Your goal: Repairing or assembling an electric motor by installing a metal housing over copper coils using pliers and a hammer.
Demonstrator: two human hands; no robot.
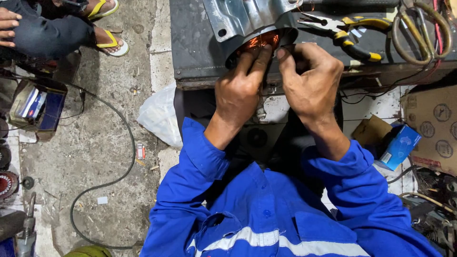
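Both hands, left [236, 93] and right [312, 83], fingertips pinched into copper windings [261, 42] of motor stator [252, 24] just ahead on desk [195, 52], equally near.

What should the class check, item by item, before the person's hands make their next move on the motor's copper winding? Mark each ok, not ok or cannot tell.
1. Both hands at the winding: ok. The left hand and right hand have their fingertips at the orange copper winding.
2. Round grey metal motor housing resting on the dark workbench: ok.
3. Yellow-handled pliers close by: ok, lying beside the right hand.
4. Wire actually pinched: cannot tell, fingers hide it.
5. Black cable away from the hands: ok, on the floor.
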